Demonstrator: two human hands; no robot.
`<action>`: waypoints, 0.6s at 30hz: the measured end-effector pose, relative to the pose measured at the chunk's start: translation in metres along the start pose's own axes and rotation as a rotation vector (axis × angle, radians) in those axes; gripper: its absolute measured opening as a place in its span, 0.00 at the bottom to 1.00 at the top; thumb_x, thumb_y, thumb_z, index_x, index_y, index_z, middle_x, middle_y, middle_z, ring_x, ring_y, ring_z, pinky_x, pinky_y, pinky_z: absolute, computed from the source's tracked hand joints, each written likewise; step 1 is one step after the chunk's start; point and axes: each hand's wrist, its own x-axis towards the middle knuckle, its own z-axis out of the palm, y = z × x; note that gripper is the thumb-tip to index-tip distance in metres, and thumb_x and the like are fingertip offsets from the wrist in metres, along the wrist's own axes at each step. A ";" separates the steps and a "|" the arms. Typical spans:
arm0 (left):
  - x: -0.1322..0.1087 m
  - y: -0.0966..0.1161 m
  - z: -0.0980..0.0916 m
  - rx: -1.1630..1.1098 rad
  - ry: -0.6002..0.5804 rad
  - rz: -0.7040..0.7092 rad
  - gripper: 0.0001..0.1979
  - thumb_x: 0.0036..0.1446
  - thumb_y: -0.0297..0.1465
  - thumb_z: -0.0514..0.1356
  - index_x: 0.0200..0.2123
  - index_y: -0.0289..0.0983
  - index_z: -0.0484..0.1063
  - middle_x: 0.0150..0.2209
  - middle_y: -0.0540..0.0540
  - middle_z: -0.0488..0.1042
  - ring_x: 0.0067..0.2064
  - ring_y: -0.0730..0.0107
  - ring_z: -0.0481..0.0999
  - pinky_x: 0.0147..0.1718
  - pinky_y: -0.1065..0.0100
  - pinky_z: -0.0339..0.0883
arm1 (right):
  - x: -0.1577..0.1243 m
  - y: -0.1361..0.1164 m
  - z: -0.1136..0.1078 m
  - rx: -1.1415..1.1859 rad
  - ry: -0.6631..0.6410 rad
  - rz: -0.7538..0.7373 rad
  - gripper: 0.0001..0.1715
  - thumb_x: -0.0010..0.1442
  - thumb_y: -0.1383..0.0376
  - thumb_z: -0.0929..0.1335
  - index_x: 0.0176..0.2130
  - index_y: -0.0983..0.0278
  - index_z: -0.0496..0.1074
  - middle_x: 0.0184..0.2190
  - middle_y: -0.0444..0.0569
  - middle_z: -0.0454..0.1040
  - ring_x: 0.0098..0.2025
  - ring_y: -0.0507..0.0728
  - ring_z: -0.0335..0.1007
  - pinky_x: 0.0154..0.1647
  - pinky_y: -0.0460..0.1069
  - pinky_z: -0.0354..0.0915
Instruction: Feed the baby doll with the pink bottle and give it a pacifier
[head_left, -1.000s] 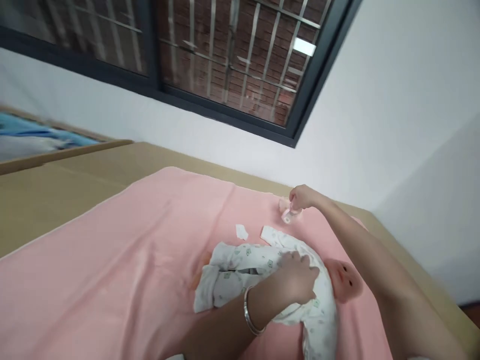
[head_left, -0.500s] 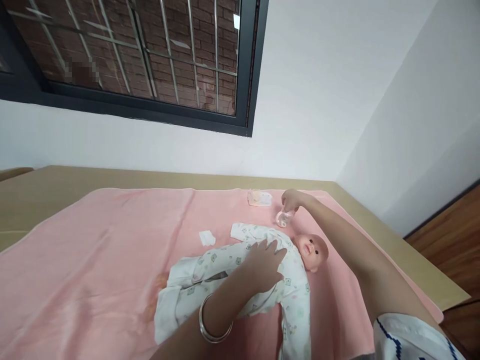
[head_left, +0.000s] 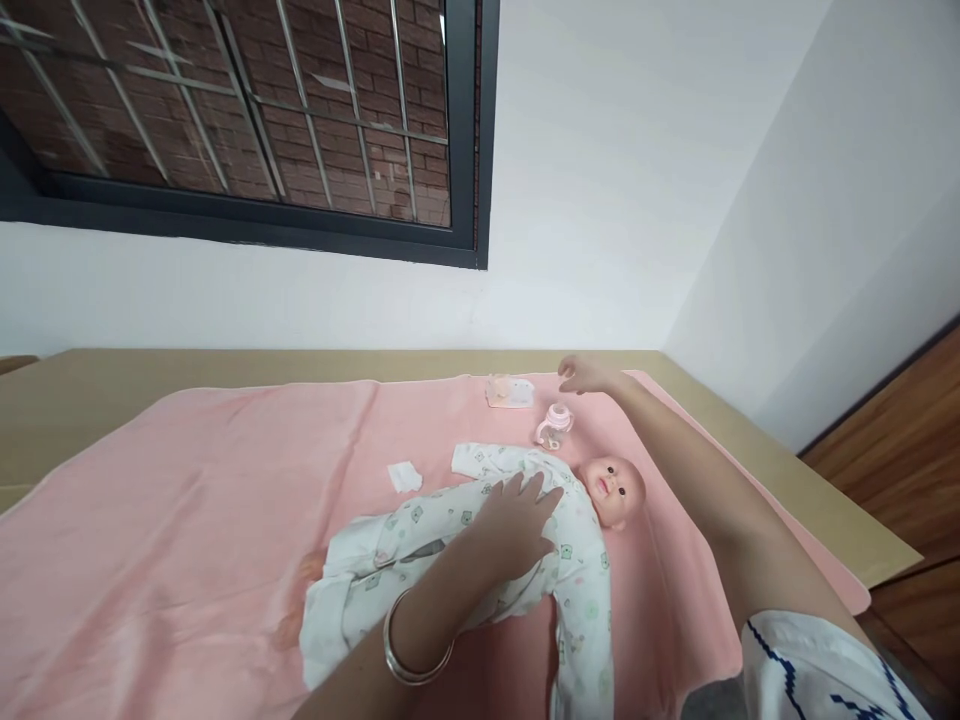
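Note:
A baby doll (head_left: pixel 585 545) in a white printed outfit lies on its back, its head to the right. My left hand (head_left: pixel 517 525) rests flat on the doll's chest with the fingers spread; a silver bangle circles that wrist. Beyond the doll's head, a pink baby bottle (head_left: pixel 555 427) with handles stands on the pink blanket (head_left: pixel 225 520). My right hand (head_left: pixel 586 375) is in the air just above and behind the bottle, apart from it, fingers loosely curled and parted with nothing in them.
Left of the bottle lies a small clear pack (head_left: pixel 510 391) with a pale item. A folded white cloth (head_left: pixel 405 476) is beside the doll's legs. A white wall (head_left: pixel 585 200) and a barred window (head_left: pixel 300 120) rise behind the tan surface (head_left: pixel 127 400).
My right hand has let go of the bottle and lifted up from it. The left hand stays on the doll's chest. The view has shifted slightly.

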 end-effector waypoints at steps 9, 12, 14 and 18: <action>-0.001 0.001 0.000 -0.011 0.013 0.002 0.36 0.62 0.39 0.62 0.69 0.38 0.55 0.70 0.33 0.55 0.69 0.34 0.56 0.62 0.40 0.58 | -0.018 0.074 0.049 -0.096 0.076 0.166 0.19 0.64 0.61 0.62 0.44 0.73 0.73 0.32 0.60 0.78 0.29 0.57 0.73 0.33 0.49 0.62; -0.003 0.001 -0.001 -0.026 0.015 0.004 0.36 0.61 0.40 0.63 0.68 0.39 0.56 0.70 0.34 0.57 0.69 0.35 0.57 0.62 0.41 0.59 | -0.023 0.100 0.085 -0.099 0.056 0.108 0.22 0.65 0.55 0.63 0.43 0.70 0.76 0.44 0.62 0.78 0.45 0.63 0.74 0.45 0.52 0.64; -0.004 0.001 -0.002 -0.040 0.017 0.003 0.36 0.61 0.40 0.63 0.68 0.39 0.57 0.70 0.34 0.57 0.69 0.35 0.57 0.62 0.41 0.58 | -0.027 0.115 0.097 -0.052 0.030 0.053 0.26 0.65 0.50 0.62 0.49 0.65 0.76 0.50 0.58 0.76 0.51 0.63 0.72 0.53 0.53 0.64; -0.003 -0.001 0.000 -0.078 0.006 -0.009 0.36 0.61 0.40 0.63 0.69 0.42 0.55 0.71 0.36 0.54 0.70 0.36 0.55 0.63 0.41 0.56 | -0.048 0.138 0.099 0.087 0.137 0.059 0.29 0.67 0.50 0.57 0.55 0.62 0.73 0.59 0.54 0.70 0.55 0.61 0.70 0.59 0.55 0.63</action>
